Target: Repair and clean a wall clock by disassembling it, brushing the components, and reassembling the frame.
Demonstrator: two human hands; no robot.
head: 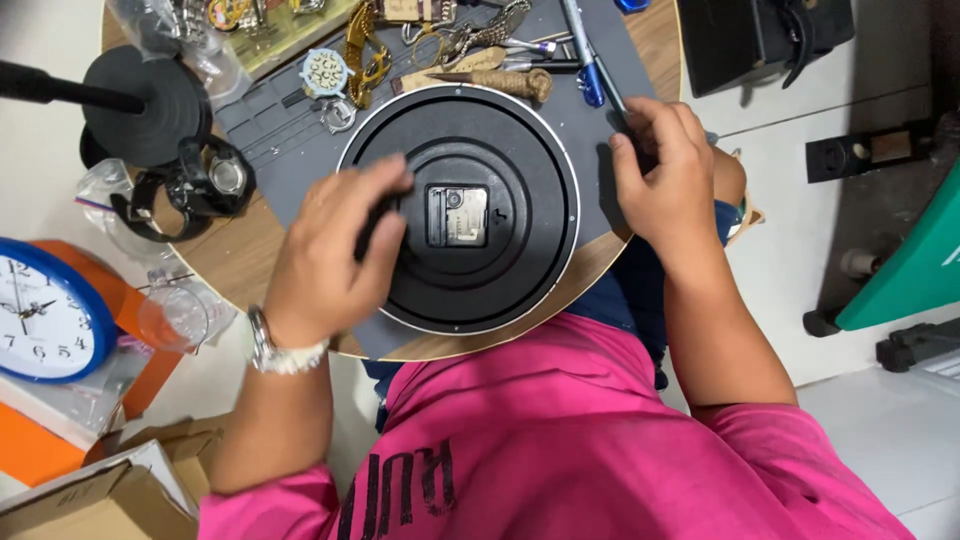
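Hands on a round black plastic wall clock (500, 150) lying face-down on the grey work mat (290, 170). Left hand (335, 250) rests flat and open across its back, beside the square movement (457, 216). Right hand (665, 175) is curled around a dark tool at the rim.

Clock (500, 150) face down on mat (290, 180), mat on round table (235, 255). Left hand (330, 255) on clock's left side, right hand (665, 170) at mat's right edge. Tools (520, 60) behind clock; second clock (45, 312) far left.
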